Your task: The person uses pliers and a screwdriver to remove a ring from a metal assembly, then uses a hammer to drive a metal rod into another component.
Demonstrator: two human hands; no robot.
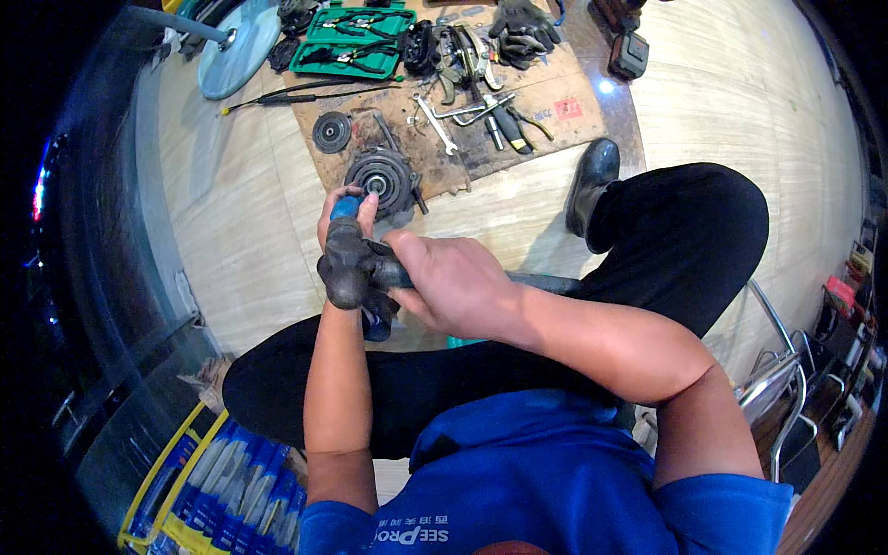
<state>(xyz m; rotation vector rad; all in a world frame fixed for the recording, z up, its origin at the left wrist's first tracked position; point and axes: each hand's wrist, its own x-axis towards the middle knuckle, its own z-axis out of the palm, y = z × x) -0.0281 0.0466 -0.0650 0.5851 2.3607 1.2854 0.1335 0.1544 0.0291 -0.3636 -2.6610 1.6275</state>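
Observation:
My right hand [458, 282] is wrapped round the handle of a ball-peen hammer [347, 264]. The hammer's dark rounded head, with a blue end, is over my left hand and wrist and covers part of them. My left hand [327, 222] has its thumb and fingers closed together at the hub of a black grooved pulley assembly [396, 177]; what they hold is hidden. The pulley assembly lies on the near edge of a stained cardboard sheet [583, 74]. A smaller black ring-shaped disc [332, 132] lies just beyond it.
On the cardboard are a combination wrench [435, 125], a screwdriver [511, 128], pliers [532, 120] and dark gloves [523, 35]. A green tool case [351, 42] lies at the back. A round stand base [239, 55] is far left; a chair frame [782, 370] stands right.

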